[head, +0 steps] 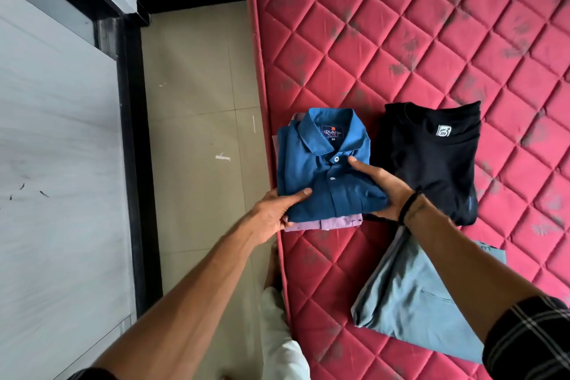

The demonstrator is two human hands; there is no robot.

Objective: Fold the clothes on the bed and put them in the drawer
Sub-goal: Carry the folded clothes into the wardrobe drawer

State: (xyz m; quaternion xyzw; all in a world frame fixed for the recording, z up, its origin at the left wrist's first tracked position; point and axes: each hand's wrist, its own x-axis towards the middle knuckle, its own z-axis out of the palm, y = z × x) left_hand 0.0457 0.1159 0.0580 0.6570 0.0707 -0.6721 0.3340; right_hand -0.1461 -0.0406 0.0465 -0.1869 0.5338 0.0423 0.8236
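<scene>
At the mattress [431,25] edge, the folded blue shirt [324,170] lay on a lilac one [327,223]. The left hand [271,213] gripped at seven o'clock, the right hand [385,191] at four. Soft, light, floppy stuff (likely to sag), best lifted from beneath both sides.

Both forearms bare and stretched forward from the lower edge of the view, converging toward the middle. Left hand [273,213] turned palm inward, thumb laid flat on top and fingers tucked underneath — a pinching grip on the blue shirt [324,170] at its near left corner. Right hand [384,191] mirrored at the near right corner, thumb pointing forward across the top, fingers curled below. Dark band [407,207] around the right wrist — dark checked sleeve [530,339] pushed up near the elbow.
</scene>
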